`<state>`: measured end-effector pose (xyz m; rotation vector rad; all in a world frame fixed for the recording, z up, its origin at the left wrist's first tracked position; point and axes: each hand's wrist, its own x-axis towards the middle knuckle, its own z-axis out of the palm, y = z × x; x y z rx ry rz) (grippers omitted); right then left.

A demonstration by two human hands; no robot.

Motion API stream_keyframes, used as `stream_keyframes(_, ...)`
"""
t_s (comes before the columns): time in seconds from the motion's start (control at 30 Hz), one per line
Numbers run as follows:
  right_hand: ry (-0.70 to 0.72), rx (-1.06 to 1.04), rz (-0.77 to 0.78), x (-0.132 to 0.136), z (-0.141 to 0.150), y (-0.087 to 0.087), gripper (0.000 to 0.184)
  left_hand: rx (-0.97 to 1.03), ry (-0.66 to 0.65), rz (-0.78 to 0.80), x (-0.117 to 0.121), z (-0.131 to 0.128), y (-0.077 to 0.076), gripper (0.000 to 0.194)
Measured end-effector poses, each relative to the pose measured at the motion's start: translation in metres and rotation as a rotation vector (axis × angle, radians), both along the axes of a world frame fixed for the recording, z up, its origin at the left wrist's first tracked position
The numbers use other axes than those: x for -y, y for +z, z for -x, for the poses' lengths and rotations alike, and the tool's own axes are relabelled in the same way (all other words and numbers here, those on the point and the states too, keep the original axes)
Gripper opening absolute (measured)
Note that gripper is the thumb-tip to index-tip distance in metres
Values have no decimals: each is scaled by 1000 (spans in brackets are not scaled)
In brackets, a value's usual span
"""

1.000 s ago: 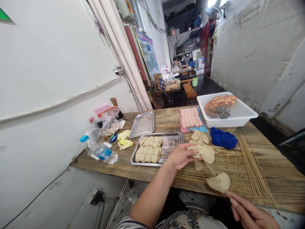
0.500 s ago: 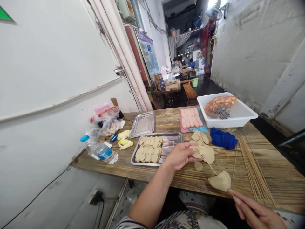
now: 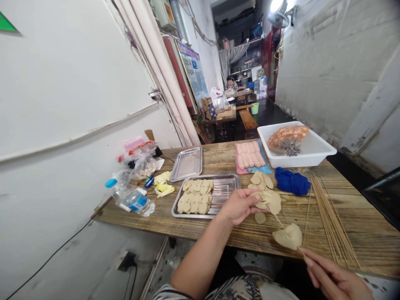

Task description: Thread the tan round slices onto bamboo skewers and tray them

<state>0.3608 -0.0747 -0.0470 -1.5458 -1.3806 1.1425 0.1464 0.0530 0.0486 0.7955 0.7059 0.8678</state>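
Observation:
My left hand (image 3: 239, 205) rests on the wooden table (image 3: 312, 221) and pinches a tan slice at the edge of a loose pile of slices (image 3: 267, 196). My right hand (image 3: 334, 279), at the bottom right corner, is closed on the end of a bamboo skewer (image 3: 283, 227). Two folded tan slices (image 3: 288, 236) are threaded on that skewer just beyond my fingers. The skewer's tip points into the pile by my left hand.
A metal tray (image 3: 226, 185) holds rows of skewered slices; an empty tray (image 3: 187, 163) lies behind it. Pink sausages (image 3: 249, 156), a white tub (image 3: 312, 152), a blue cloth (image 3: 292, 182), loose skewers (image 3: 331, 221) and a water bottle (image 3: 133, 199) also lie on the table. A person sits far back.
My right hand has drawn slightly toward me with the skewer. My left hand has stayed at the pile, fingers closing a little more on a slice.

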Motion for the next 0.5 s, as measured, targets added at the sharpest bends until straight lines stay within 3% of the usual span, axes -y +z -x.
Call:
stream_keyframes(0.33,-33,-112,1,-7,13,16,41,-29,-40,-19,4,-12,-13,36)
stream_keyframes(0.5,-102,-84,-79,-13,22,23,41,-45,-65,-5,7,-13,-19,39)
